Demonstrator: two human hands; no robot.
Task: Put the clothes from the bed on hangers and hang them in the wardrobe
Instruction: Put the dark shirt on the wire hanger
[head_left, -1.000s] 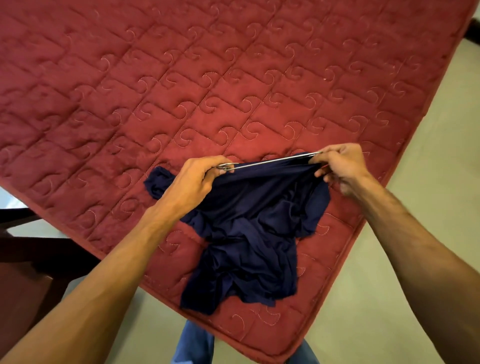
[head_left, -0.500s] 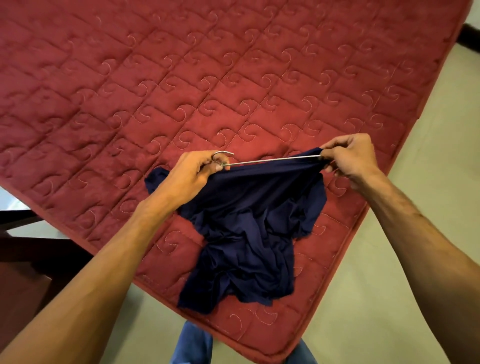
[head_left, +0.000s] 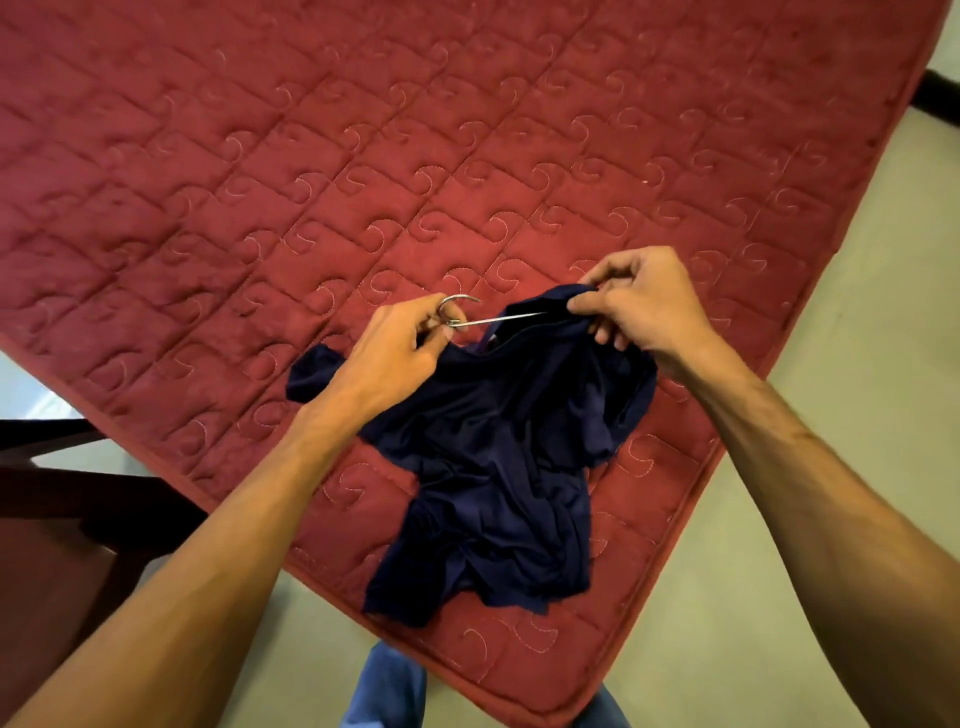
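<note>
Cloth at the near corner of the bed (head_left: 363, 156): dark navy garment (head_left: 498, 467), thin and soft with a faint sheen, heaped in deep creases and loose folds. Lay mostly on the red cover, lower hem bunched close to the piped edge, one rounded lobe of fabric poking out to the left under the left wrist. Hung raised only at its upper edge, with a curved neckline seam on show.

Held there a hanger (head_left: 493, 318) of thin bright metal wire: round hook curling up beside the left hand (head_left: 395, 348), one straight slim arm running rightward and vanishing into the navy fabric. Pinched the wire just below the hook between left thumb and curled fingers. Gathered the top of the garment with the right hand (head_left: 644, 306), thumb and forefinger nipping a fold of cloth over the hidden end of the wire, remaining fingers curled beneath. Could not tell the wire's reach inside the cloth.

Bed cover: deep red, plush, quilted into a grid of squares, each stitched with a pale spiral curl, with a corded rim along the edge. Beyond it, smooth pale floor (head_left: 779, 519). Dark polished wooden furniture (head_left: 52, 519) at the left, and blue denim legs (head_left: 384, 691) at the bottom, just beside the bed's corner.
</note>
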